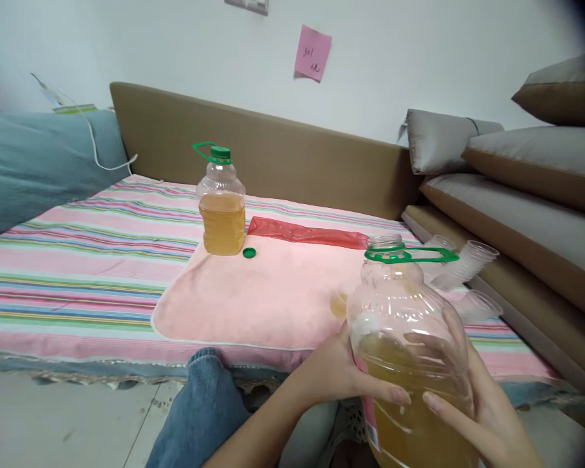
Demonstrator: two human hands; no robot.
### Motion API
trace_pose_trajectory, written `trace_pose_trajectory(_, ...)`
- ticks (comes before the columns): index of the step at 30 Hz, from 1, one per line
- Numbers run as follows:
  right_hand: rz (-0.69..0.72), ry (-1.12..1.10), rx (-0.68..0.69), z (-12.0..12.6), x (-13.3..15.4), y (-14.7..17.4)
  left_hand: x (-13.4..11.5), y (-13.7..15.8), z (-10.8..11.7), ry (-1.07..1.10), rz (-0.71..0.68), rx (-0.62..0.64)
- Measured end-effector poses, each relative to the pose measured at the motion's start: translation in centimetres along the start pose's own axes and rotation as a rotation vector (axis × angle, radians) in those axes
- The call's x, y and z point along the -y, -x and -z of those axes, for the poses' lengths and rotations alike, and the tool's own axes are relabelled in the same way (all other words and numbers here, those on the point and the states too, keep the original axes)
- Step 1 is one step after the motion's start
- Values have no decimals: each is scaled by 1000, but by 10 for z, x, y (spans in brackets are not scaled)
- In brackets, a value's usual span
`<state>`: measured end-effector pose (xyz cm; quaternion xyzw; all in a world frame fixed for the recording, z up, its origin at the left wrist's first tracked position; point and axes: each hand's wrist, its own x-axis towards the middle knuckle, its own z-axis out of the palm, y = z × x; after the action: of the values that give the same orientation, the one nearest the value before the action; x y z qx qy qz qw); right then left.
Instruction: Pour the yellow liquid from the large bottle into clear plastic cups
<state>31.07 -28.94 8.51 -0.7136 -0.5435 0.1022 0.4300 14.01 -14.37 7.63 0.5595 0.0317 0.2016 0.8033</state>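
A large clear plastic jug (419, 305), half filled with yellowish liquid, is held between both hands in front of me. Its mouth is uncapped, and a green handle (431, 255) sticks out to the right from its neck. My left hand (355, 374) wraps the jug's left side, thumb across the front. On the right side, my right hand (487, 403) grips it with the thumb on the front too. Behind the jug, partly hidden, is a clear cup (338, 304) with some yellowish liquid. A green cap (249, 252) lies on the pink cloth (253, 299).
A second jug (223, 221) with a green cap stands at the cloth's far left corner. A red plastic bag (307, 233) lies along the far edge. Stacked clear cups (463, 266) lean at the right, beside piled cushions (541, 221). The striped bed (92, 260) ends at a brown backboard (263, 149).
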Motion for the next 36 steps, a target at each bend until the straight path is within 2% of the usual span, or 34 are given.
trace_pose_trajectory(4, 49, -151, -66, -30, 23, -7, -16, 23, 13, -67, -40, -99)
trace_pose_trajectory(9, 184, -358, -67, -69, 46, -37, -25, 43, 34, -84, -138, -345)
trace_pose_trajectory(12, 208, -522, -71, -96, 60, -61, -28, 50, 52, -129, -240, -469)
trace_pose_trajectory(15, 236, -655, -54, -126, 74, -87, -40, 56, 72, -280, -349, -638)
trace_pose_trajectory(19, 387, -780, -41, -167, 82, -123, -67, 73, 99, -605, -459, -868)
trace_pose_trajectory(22, 476, -845, 3, -198, 84, -147, -86, 88, 118, -733, -381, -913)
trace_pose_trajectory(25, 491, -892, 40, -228, 88, -163, -95, 99, 134, -714, -325, -934)
trace_pose_trajectory(31, 418, -1019, 41, -277, 101, -179, -91, 102, 161, -540, -392, -985)
trace_pose_trajectory(36, 414, -1030, 52, -304, 102, -187, -91, 107, 168, -536, -370, -1015)
